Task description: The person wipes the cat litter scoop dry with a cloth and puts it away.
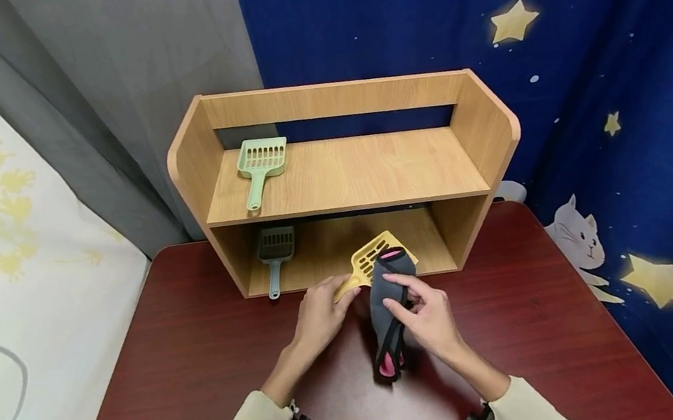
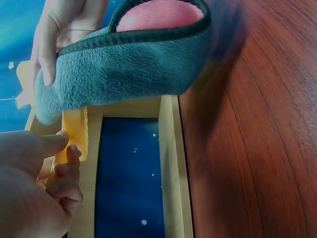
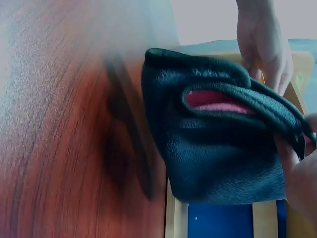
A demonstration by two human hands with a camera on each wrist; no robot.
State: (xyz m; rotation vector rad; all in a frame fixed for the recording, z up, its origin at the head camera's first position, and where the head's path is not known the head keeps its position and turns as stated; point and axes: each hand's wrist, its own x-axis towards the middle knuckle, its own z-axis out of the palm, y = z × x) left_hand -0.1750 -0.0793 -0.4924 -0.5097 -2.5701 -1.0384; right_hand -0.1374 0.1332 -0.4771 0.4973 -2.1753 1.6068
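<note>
My left hand [image 1: 334,295] pinches the handle of a yellow slotted scoop [image 1: 377,253], whose head lies at the front of the lower level of a wooden shelf unit [image 1: 494,119]. In the left wrist view the yellow scoop [image 2: 77,131] sits just past my left hand's fingers [image 2: 62,171]. My right hand [image 1: 406,298] grips a grey plush slipper [image 1: 383,304] with a pink lining, held on end above the red-brown table [image 1: 190,360] and right beside the scoop. The slipper [image 3: 213,148] fills the right wrist view, and the slipper [image 2: 129,69] also fills the top of the left wrist view.
A green scoop [image 1: 262,164] lies at the left of the upper shelf. A grey scoop [image 1: 274,251] lies at the left of the lower shelf. A blue starry curtain [image 1: 612,56] hangs behind and to the right, grey and pale curtains to the left.
</note>
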